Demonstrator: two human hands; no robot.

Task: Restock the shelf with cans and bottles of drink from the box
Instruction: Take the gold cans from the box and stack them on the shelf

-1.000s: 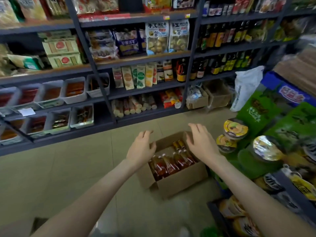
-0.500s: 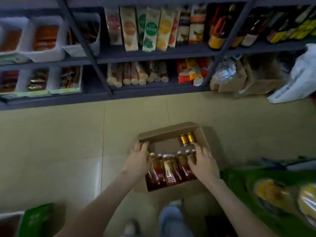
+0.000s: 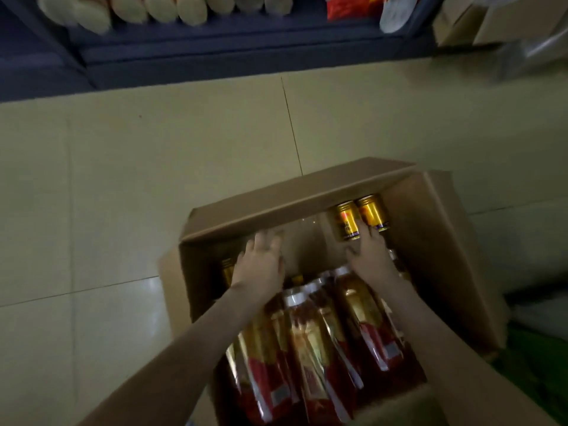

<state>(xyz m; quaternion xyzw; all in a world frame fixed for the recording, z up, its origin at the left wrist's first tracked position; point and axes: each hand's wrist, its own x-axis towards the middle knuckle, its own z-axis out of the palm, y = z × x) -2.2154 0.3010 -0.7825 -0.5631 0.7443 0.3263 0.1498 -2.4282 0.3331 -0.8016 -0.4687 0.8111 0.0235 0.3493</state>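
Box, open, on the floor below the shelf: bottles lying packed in its near half, two gold cans upright in the far right corner. Left hand, fingers loosely spread, inside, holding nothing. Right hand, fingers extended, tips touching the cans, probably to take them first.

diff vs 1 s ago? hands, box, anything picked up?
Both hands went from above the box down into it: left hand toward the far wall, right hand touching the two gold-topped drinks. Nothing lifted yet. Box on the floor, bottles lying inside, unchanged.
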